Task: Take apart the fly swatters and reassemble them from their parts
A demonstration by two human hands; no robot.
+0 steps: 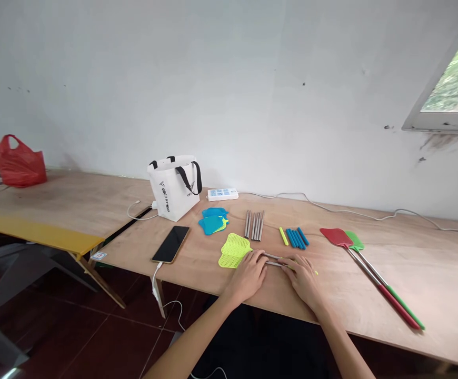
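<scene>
My left hand [249, 272] and my right hand [302, 275] rest on the wooden table [410, 273], both closed around a thin metal rod [273, 259] that runs between them. The rod's left end meets a yellow mesh swatter head [235, 251]; a bit of yellow handle [316, 272] shows past my right hand. Beyond the hands lie several metal rods [255, 225], a yellow grip [283, 236], several blue grips [297, 237] and a small pile of blue and yellow swatter heads [213, 220].
A finished red swatter [365, 268] and a green swatter [387, 281] lie at the right. A phone [171, 243] on a cable, a white tote bag [173, 185] and a power strip [222, 194] sit at the left. A red plastic bag [16, 160] is on the far left table.
</scene>
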